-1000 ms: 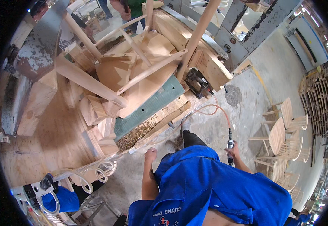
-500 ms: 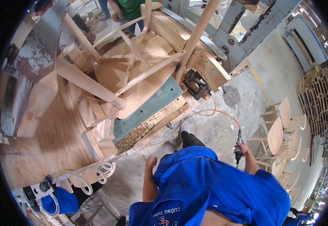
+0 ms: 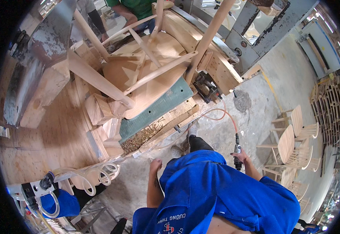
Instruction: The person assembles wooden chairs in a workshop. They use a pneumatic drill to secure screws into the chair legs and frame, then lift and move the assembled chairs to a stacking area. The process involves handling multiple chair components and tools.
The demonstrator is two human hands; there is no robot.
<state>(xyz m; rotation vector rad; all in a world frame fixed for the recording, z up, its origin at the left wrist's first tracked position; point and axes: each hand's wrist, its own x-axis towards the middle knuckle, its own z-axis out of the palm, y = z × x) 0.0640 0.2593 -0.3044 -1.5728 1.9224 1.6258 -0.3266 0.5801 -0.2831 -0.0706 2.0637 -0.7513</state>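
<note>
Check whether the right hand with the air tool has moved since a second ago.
Yes. The right hand carried the air tool down, away from the workbench, beside the hip.

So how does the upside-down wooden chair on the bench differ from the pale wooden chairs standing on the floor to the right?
The upside-down wooden chair lies seat-down on the plywood workbench, legs in the air; the pale wooden chairs stand upright on the concrete floor. The bench chair sits among wooden blocks; the floor chairs stand free, grouped together. Both are bare, unpainted wood. The right hand holds a hose-fed air tool.
</note>
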